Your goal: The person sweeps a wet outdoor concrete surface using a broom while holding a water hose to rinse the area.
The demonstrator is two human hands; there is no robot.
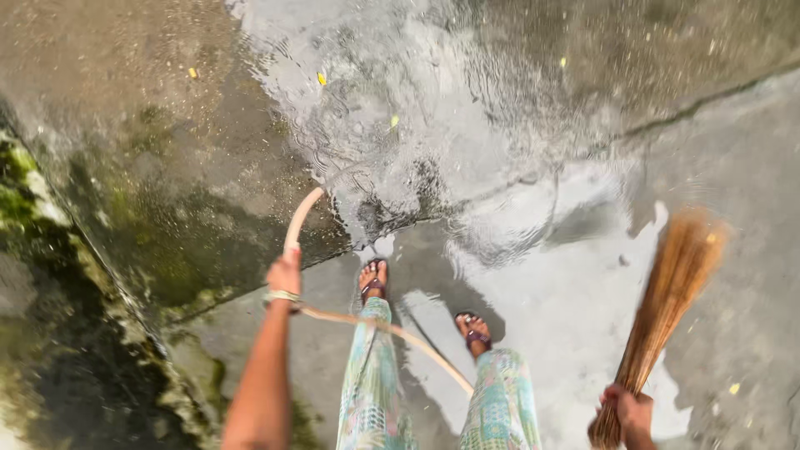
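Both hands are closed on tools: the left hand wraps the pale, flexible rubber hose just behind its nozzle end at centre left, water spreading over the wet concrete floor above; the right hand, at the lower right, clasps the bound base of a brown straw broom whose bristles fan toward the upper right. Judging by looks, the hose is limp and slippery, best held near the tip; the broom is light and springy. Left arm extended forward, wrist straight; right held low.
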